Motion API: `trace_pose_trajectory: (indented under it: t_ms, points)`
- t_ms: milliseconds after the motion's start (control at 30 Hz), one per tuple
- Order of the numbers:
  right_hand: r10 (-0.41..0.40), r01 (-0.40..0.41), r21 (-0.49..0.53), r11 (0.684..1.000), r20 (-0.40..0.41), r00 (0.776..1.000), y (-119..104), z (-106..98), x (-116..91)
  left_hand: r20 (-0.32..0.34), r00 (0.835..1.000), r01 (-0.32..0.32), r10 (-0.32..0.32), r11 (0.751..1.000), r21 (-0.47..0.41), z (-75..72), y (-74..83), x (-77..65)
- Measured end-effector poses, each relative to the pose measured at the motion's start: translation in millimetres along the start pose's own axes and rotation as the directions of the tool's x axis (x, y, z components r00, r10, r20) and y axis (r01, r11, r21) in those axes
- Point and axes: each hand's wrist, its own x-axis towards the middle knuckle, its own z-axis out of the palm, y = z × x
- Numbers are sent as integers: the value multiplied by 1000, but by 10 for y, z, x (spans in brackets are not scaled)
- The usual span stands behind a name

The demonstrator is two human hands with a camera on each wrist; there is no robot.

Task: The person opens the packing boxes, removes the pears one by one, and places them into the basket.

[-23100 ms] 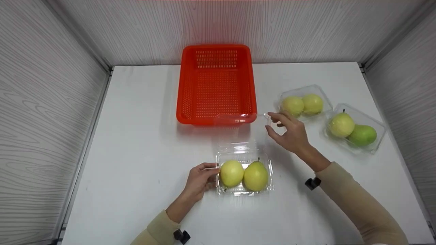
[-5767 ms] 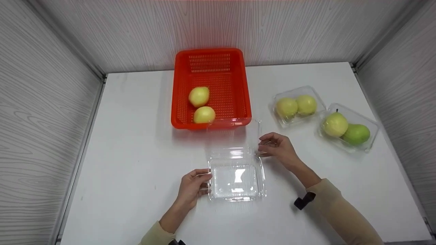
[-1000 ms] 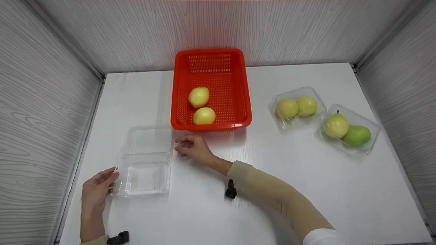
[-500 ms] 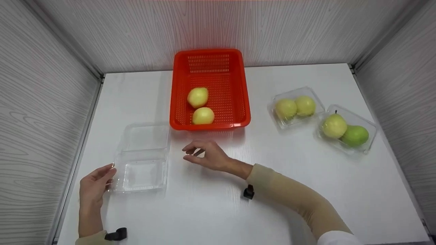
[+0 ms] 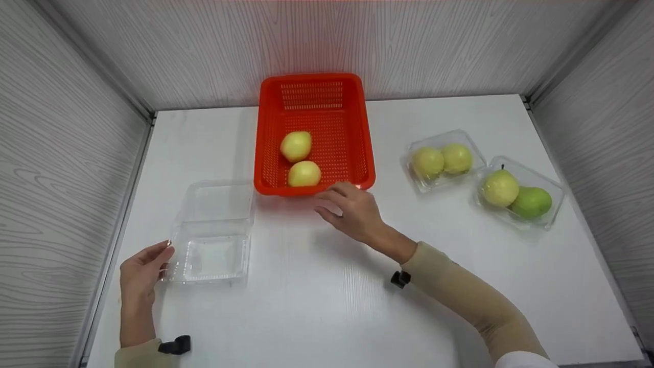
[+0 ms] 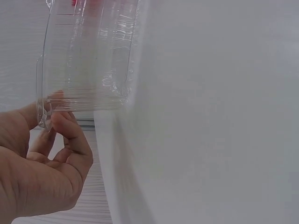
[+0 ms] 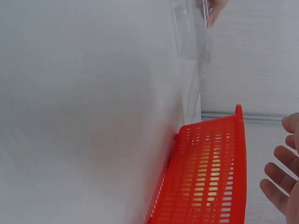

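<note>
My left hand (image 5: 142, 273) pinches the left rim of a clear plastic clamshell container (image 5: 214, 258), which lies with its lid folded back at the table's left. In the left wrist view, thumb and fingertips meet at the rim of the container (image 6: 88, 60). My right hand (image 5: 355, 212) has its fingers spread and holds nothing; it hovers by the front rim of the red basket (image 5: 314, 191). Two yellow pears sit inside the basket, a rear pear (image 5: 296, 146) and a front pear (image 5: 304, 174). Through the slots of the basket (image 7: 238, 154), yellow shows in the right wrist view.
Toward the right stand two clear containers: the nearer-to-basket container (image 5: 424, 143) holds two yellow pears. Beside it, another container (image 5: 549, 217) bears a yellow pear (image 5: 501, 188) and a green pear (image 5: 532, 202). Grey wood-grain panels (image 5: 460, 46) border the white table (image 5: 327, 306).
Two pears have passed from the clamshell container into the basket. The emptied container has moved left, held by the left hand. My right hand has left it and moved right, toward the basket.
</note>
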Motion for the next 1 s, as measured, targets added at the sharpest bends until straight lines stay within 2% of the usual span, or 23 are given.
trace_pose_trajectory:
  t_ms: [200, 300, 467, 700, 800, 1000]
  points:
    - [43, -44, -152, 987, -5, 999, 220, -155, -90, -15, 1000, -24, 24, 1000, 7, 11, 62, 35]
    - [57, -58, -190, 980, -9, 998, 293, -194, -114, -36, 999, -40, 41, 999, 20, 22, 97, 54]
    - [62, -61, -219, 974, -1, 998, 375, -220, -162, -42, 998, -45, 46, 999, 28, 67, 149, 115]
    - [45, -41, -277, 960, 8, 999, 456, -208, -217, -53, 998, -46, 45, 999, -20, 101, 211, 195]
    - [53, -49, -288, 956, 8, 999, 488, -205, -229, -60, 996, -65, 64, 998, -1, 120, 244, 239]
    - [63, -49, -301, 952, 35, 997, 509, -215, -241, -72, 996, -60, 60, 998, 2, 153, 326, 340]
